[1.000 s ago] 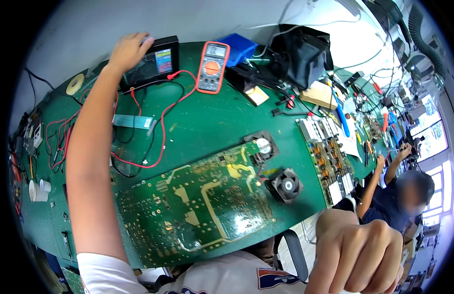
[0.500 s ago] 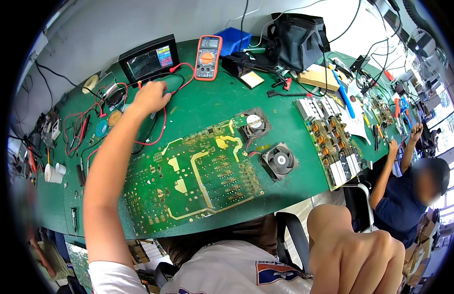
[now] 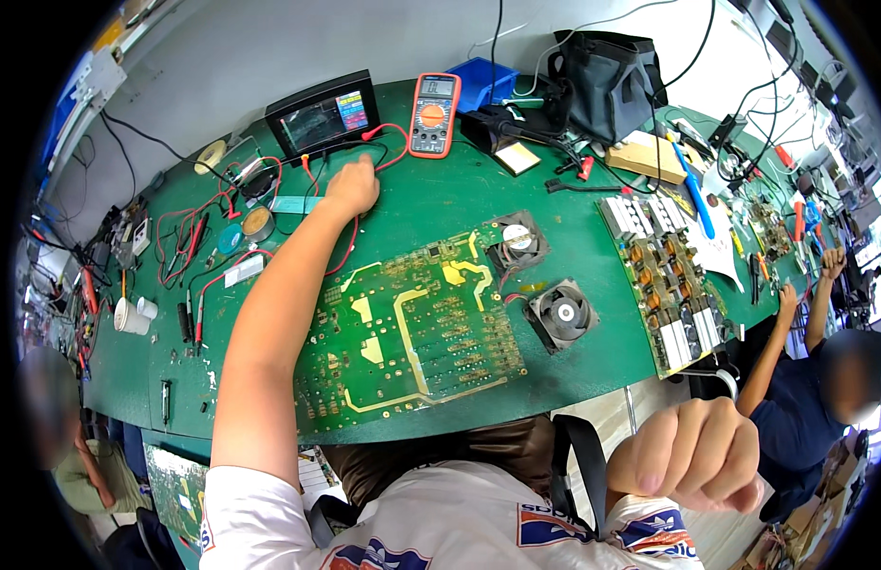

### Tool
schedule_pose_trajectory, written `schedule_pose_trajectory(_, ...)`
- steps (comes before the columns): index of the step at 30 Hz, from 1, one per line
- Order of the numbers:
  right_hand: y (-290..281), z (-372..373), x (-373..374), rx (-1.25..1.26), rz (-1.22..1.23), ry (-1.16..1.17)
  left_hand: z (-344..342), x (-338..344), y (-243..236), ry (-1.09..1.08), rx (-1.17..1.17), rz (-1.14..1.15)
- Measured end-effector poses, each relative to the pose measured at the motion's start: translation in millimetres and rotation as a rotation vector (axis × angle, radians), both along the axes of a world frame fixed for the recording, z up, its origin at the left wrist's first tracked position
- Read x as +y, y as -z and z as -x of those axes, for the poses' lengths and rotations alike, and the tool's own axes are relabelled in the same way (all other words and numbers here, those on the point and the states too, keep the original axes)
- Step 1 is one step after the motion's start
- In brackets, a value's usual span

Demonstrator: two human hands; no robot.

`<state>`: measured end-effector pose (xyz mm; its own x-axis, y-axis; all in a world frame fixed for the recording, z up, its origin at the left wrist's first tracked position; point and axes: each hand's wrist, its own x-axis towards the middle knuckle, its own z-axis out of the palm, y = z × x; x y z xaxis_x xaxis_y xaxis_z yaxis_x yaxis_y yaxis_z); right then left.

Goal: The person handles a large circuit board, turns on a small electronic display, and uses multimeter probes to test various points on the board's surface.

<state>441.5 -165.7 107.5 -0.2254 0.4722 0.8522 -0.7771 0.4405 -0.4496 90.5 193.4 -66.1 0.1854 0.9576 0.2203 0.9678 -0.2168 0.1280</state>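
Observation:
My left hand (image 3: 353, 188) is over the green mat beside the red and black leads, below a black device with a lit screen (image 3: 322, 123); its fingers are curled, contents hidden. An orange multimeter (image 3: 434, 115) lies right of the screen. Below my left hand lies a large green circuit board (image 3: 431, 347), with two fans (image 3: 564, 315) along its right side. My right hand (image 3: 688, 451) is raised near the lower right, off the bench's edge, fingers curled and palm hidden. A board with white heatsinks and copper coils (image 3: 661, 290) lies above it.
A blue bin (image 3: 474, 81), black bag (image 3: 602, 85), wooden block (image 3: 645, 157) and scattered tools line the back and right. White cups (image 3: 132, 317) and probes sit at the left. A co-worker (image 3: 797, 418) works at the right; another person (image 3: 98, 475) is at lower left.
My left hand has moved from atop the screen device down and toward me onto the mat among the leads. The view has shifted, bringing the person at left into sight.

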Motion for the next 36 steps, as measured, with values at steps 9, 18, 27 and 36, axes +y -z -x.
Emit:
schedule_pose_trajectory(9, 34.9, 8.5, 3.1, 0.095, 0.245, 0.223, 28.4, -55.1, -94.9, -0.195, -0.723, 0.748)
schedule_pose_trajectory(18, 47.8, 25.1, 12.0, 0.035, 0.338, 0.195, 79.8, -108.3, -123.9, -0.096, -0.069, 0.296)
schedule_pose_trajectory(27, 46.7, 54.4, 56.9, -0.296, 0.482, 0.176, 85.9, -116.2, -132.3, -0.203, -0.599, 0.584)
schedule_pose_trajectory(36, 44.0, 153.8, 171.5, -0.849, 0.707, 0.053, 100.5, -118.7, -112.2, -0.192, -0.902, 0.697)
